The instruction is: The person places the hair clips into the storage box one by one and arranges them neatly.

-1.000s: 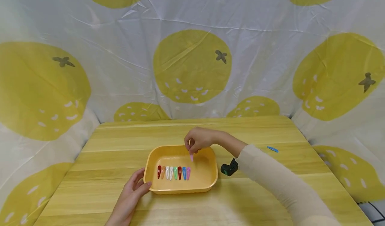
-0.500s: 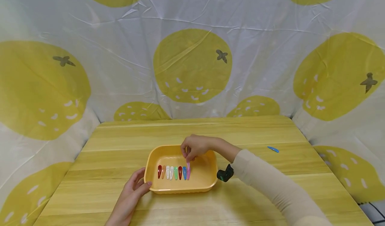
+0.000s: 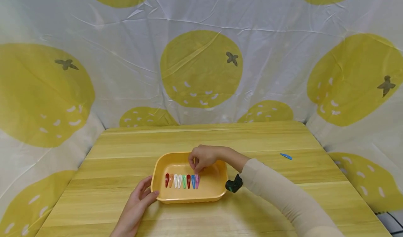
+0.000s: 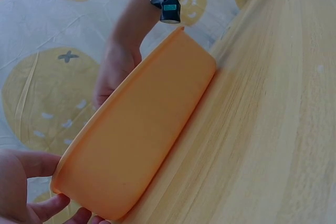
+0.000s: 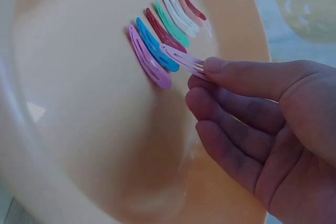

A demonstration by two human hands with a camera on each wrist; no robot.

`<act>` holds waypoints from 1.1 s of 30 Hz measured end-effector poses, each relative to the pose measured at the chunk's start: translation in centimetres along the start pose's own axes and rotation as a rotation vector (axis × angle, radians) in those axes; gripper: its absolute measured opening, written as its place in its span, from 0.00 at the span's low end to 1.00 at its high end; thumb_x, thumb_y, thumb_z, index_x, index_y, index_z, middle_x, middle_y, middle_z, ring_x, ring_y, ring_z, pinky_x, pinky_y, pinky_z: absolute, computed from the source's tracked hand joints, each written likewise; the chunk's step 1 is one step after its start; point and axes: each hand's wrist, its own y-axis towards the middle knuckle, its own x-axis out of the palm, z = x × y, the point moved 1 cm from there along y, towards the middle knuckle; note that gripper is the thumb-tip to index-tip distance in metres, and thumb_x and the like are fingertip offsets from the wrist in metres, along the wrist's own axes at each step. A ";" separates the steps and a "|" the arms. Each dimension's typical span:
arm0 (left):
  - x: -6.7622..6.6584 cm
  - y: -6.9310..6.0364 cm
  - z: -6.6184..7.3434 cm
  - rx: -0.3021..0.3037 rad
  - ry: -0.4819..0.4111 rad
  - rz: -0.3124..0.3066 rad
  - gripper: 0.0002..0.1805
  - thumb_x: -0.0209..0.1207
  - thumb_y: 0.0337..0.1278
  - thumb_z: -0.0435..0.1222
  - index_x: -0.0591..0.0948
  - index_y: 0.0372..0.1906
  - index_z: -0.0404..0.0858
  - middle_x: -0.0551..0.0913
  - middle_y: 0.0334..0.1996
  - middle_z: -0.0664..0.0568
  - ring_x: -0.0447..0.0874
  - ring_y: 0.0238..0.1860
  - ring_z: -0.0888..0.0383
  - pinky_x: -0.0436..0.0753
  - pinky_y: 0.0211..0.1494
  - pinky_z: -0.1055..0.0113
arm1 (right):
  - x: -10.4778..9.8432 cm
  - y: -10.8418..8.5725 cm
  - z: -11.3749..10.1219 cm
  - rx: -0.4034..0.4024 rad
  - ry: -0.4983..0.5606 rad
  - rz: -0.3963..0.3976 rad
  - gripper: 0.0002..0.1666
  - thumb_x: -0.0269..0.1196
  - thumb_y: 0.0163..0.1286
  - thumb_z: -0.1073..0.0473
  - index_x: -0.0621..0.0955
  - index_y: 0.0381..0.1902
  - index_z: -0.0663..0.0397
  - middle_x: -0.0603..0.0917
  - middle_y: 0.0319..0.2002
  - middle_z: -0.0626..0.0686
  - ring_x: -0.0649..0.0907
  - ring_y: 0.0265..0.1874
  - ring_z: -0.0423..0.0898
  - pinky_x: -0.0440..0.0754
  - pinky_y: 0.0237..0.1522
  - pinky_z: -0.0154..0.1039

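Note:
My left hand [image 3: 138,200] grips the left end of a yellow-orange plastic tray [image 3: 189,197], thumb at the rim and fingers against its outside. Inside lies a row of several snap hair clips: red, orange, white, green, blue and a pink clip [image 5: 148,59] at the right end. Over the tray, my right hand [image 3: 204,156] pinches a light pink hair clip [image 5: 182,59] between thumb and index finger. In the right wrist view its narrow end points toward the blue clip [image 5: 157,44] and overlaps the row; whether it touches cannot be told.
One blue hair clip [image 3: 286,156] lies alone on the wood-patterned table [image 3: 126,144], right of the tray. A black wrist device [image 3: 234,183] sits on the right arm, close to the tray's right side. A fruit-print curtain [image 3: 201,13] surrounds the table.
My right hand has moved down and slightly left, bringing the light pink clip from the tray's back part close to the row. The left hand and tray have hardly moved.

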 end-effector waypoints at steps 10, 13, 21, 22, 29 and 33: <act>-0.1 -0.1 -0.1 0.000 -0.001 0.001 0.34 0.61 0.70 0.31 0.63 0.76 0.34 0.63 0.75 0.38 0.63 0.72 0.41 0.78 0.56 0.69 | 0.2 -0.1 0.0 0.079 -0.090 -0.124 0.10 0.73 0.67 0.63 0.82 0.27 0.48 0.82 0.24 0.43 0.78 0.25 0.39 0.75 0.29 0.32; 0.0 0.0 -0.1 0.001 -0.003 0.005 0.33 0.61 0.70 0.31 0.64 0.76 0.34 0.64 0.75 0.38 0.64 0.72 0.41 0.78 0.56 0.69 | 0.3 -0.1 0.1 0.105 -0.106 -0.137 0.11 0.73 0.67 0.63 0.82 0.27 0.48 0.82 0.25 0.43 0.79 0.26 0.39 0.76 0.30 0.31; 0.0 0.1 -0.1 -0.004 0.004 0.008 0.34 0.62 0.70 0.31 0.64 0.76 0.34 0.64 0.75 0.38 0.65 0.71 0.41 0.79 0.56 0.69 | 0.6 -0.4 0.1 0.156 -0.076 -0.162 0.11 0.74 0.66 0.64 0.82 0.27 0.50 0.85 0.23 0.46 0.80 0.22 0.40 0.76 0.25 0.31; 0.0 0.0 -0.1 -0.005 0.005 0.008 0.34 0.62 0.69 0.31 0.64 0.76 0.34 0.64 0.75 0.38 0.65 0.71 0.41 0.79 0.56 0.69 | 0.6 -0.4 0.0 0.157 -0.070 -0.166 0.11 0.73 0.66 0.64 0.82 0.28 0.50 0.85 0.23 0.46 0.80 0.21 0.41 0.76 0.25 0.31; 0.0 0.0 -0.1 -0.007 0.007 0.009 0.34 0.62 0.69 0.31 0.63 0.76 0.34 0.63 0.75 0.38 0.64 0.72 0.41 0.79 0.56 0.69 | 1.2 -0.4 -0.1 0.138 -0.158 -0.183 0.12 0.74 0.66 0.63 0.81 0.27 0.49 0.80 0.25 0.43 0.77 0.26 0.39 0.74 0.30 0.31; 0.0 0.0 0.0 -0.008 0.008 0.009 0.34 0.62 0.69 0.31 0.63 0.76 0.34 0.63 0.76 0.38 0.64 0.72 0.41 0.78 0.56 0.70 | 1.5 -0.3 -0.1 0.127 -0.202 -0.180 0.13 0.74 0.66 0.62 0.80 0.26 0.49 0.78 0.26 0.43 0.76 0.29 0.39 0.73 0.32 0.31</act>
